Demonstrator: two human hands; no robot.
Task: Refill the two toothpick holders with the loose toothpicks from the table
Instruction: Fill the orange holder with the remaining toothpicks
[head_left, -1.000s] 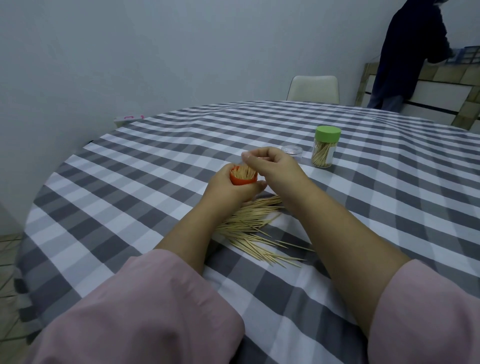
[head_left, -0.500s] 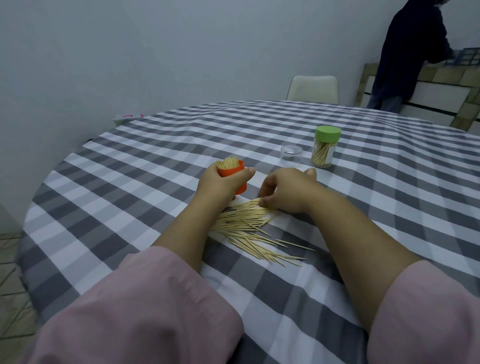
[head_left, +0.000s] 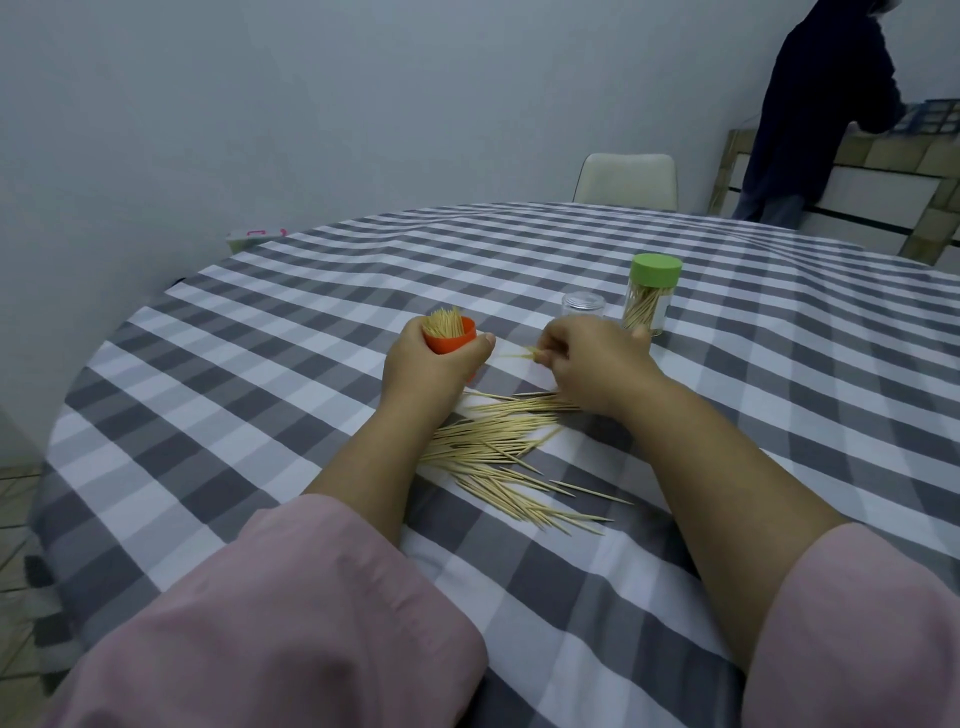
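I count 2 holders: orange plastic toothpick holder, green-lidded clear jar | left hand grips orange | right hand pinches few wooden toothpicks

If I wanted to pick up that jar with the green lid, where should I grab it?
Probably round the clear body of the jar, below the green lid, coming from the right or from above. It stands upright and is a narrow cylinder, so fingers wrap it easily. The right hand and a small clear cup crowd its near and left sides.
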